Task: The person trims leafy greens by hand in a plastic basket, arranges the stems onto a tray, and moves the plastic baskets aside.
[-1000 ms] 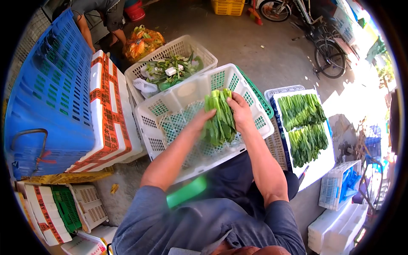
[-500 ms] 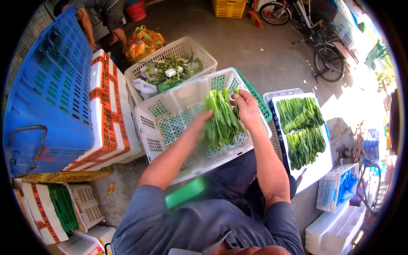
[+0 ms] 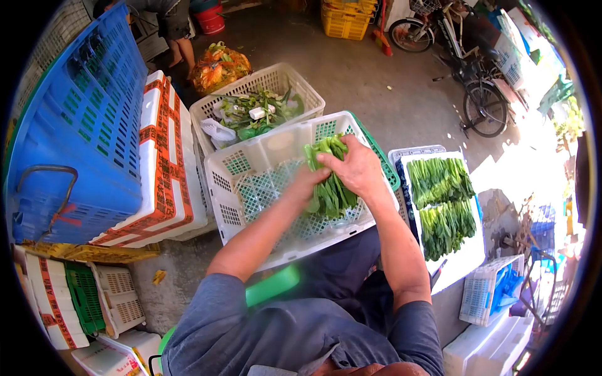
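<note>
A bunch of leafy green vegetables is held over the white plastic crate in front of me, stems pointing away and leaves toward me. My left hand is closed on its left side, slightly blurred. Across the stems from the right lies my right hand, also closed on the bunch, with its thumb over the top. Under the bunch, the crate's green and white latticed bottom shows. To the right, two rows of similar greens lie side by side on a white board.
Behind stands another crate with leafy scraps and white bits. At left, a blue crate tops white foam boxes. A bicycle, a yellow crate and a red bucket stand farther back. Another person's legs show upper left.
My right hand has turned from the stem ends to lie over the stems. The left hand keeps hold of the bunch. My view has shifted slightly.
</note>
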The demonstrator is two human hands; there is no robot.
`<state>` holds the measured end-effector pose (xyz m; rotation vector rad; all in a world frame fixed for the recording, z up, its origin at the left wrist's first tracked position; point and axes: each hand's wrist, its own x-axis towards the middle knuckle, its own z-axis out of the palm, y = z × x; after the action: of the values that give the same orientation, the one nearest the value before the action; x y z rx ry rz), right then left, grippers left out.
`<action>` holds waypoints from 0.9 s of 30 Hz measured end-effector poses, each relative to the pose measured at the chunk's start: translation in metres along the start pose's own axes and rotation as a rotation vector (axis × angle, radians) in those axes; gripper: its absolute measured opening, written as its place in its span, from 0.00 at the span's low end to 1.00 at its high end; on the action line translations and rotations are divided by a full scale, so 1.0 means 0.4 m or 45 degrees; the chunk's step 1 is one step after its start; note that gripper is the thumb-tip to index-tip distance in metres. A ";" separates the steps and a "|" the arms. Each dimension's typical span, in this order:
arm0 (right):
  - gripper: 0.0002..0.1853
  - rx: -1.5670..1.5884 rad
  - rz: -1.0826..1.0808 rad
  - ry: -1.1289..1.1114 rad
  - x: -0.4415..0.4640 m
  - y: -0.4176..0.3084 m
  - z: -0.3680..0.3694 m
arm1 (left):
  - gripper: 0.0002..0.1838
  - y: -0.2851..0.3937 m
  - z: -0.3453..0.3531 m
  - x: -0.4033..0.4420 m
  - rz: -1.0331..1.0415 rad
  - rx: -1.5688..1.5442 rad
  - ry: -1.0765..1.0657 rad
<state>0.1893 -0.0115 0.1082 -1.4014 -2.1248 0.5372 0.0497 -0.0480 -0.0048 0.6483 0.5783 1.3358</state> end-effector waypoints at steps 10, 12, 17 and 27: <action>0.17 0.892 0.158 -0.194 0.024 0.102 0.052 | 0.30 0.015 0.001 -0.012 0.048 0.080 0.078; 0.18 0.691 0.112 -0.123 0.020 0.096 0.051 | 0.29 0.009 0.001 -0.012 0.038 0.091 0.091; 0.23 0.295 0.073 0.060 -0.003 0.034 0.065 | 0.29 -0.007 0.000 0.007 0.110 0.173 0.133; 0.22 1.380 0.329 -0.267 0.008 0.141 0.093 | 0.32 0.016 -0.023 -0.011 -0.021 -0.036 0.074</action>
<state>0.2052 0.0116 0.0468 -0.9596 -1.3347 1.6689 0.0383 -0.0507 -0.0066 0.5822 0.6093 1.3487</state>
